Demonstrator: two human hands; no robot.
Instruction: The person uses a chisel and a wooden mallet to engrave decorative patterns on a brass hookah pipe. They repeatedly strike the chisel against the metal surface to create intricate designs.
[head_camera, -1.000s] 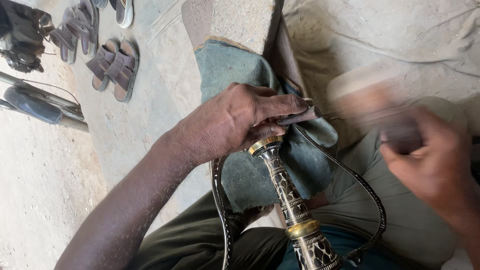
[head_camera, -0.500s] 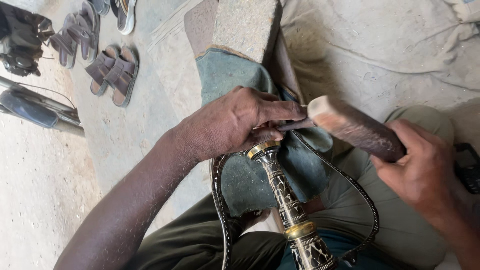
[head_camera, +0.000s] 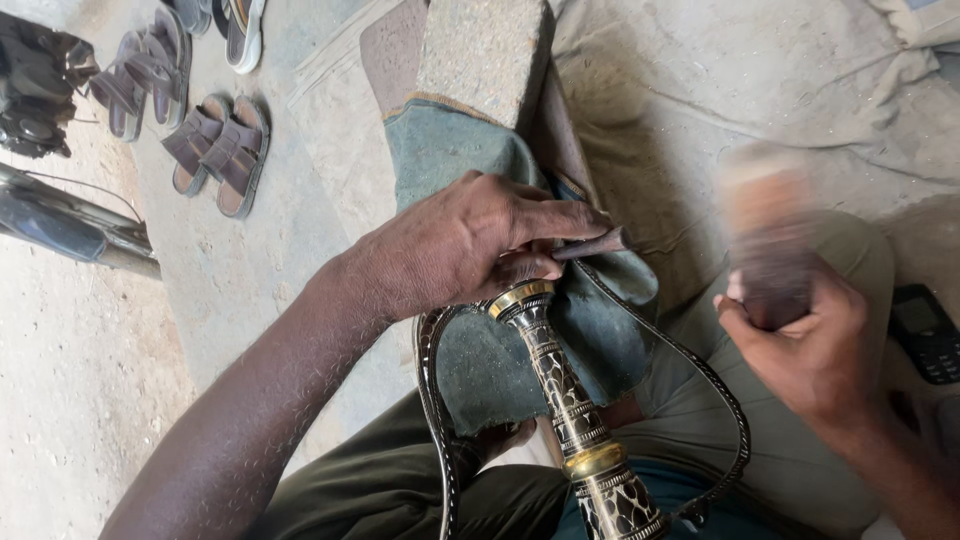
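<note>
My left hand (head_camera: 455, 245) is closed around a thin dark metal tool (head_camera: 590, 244), its tip held against the brass-ringed top of a patterned black-and-brass handle (head_camera: 565, 395). The handle rests on a blue-green cloth (head_camera: 470, 160) draped over a stone block (head_camera: 485, 55). My right hand (head_camera: 805, 350) grips a brown wooden mallet (head_camera: 765, 240), raised to the right of the tool and blurred by motion. A decorated black strap (head_camera: 435, 410) loops around the handle and over my lap.
Several sandals (head_camera: 205, 145) lie on the concrete floor at upper left. A dark metal vehicle part (head_camera: 60, 225) sits at the left edge. A black keypad phone (head_camera: 925, 335) lies at the right on a grey ground cloth (head_camera: 720, 80).
The mallet in my right hand swung down near the tool half a second ago and has now lifted back to the right. My left hand kept holding the tool in place.
</note>
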